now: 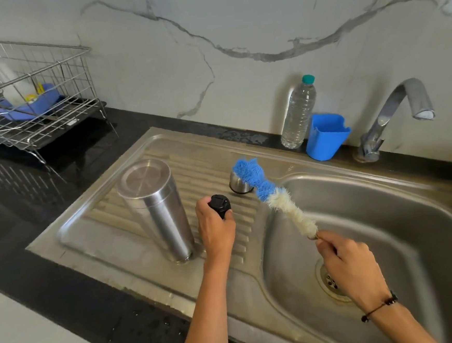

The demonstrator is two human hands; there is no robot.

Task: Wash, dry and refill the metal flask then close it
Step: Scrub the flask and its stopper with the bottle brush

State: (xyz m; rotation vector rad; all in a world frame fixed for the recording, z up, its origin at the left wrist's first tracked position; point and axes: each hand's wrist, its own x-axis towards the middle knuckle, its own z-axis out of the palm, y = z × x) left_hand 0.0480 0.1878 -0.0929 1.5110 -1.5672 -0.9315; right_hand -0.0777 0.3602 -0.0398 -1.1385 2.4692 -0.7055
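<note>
Nearest, the right hand point(348, 264) pinches the thin handle of a bottle brush point(269, 192) over the sink basin point(386, 226), bristles pointing up and left, while the left hand point(215, 227) curls round a black stopper point(220, 204) above the ribbed draining board point(214, 172). Just left of that hand the metal flask point(156, 209) stands mouth down on the board, with a small steel cup point(239, 183) behind the brush head. Farther back a capped plastic bottle point(297, 114) of clear liquid stands touching a blue tub point(326, 136) beside the tap point(393, 114), and the wire rack point(32, 97) at far left holds blue and white items.
</note>
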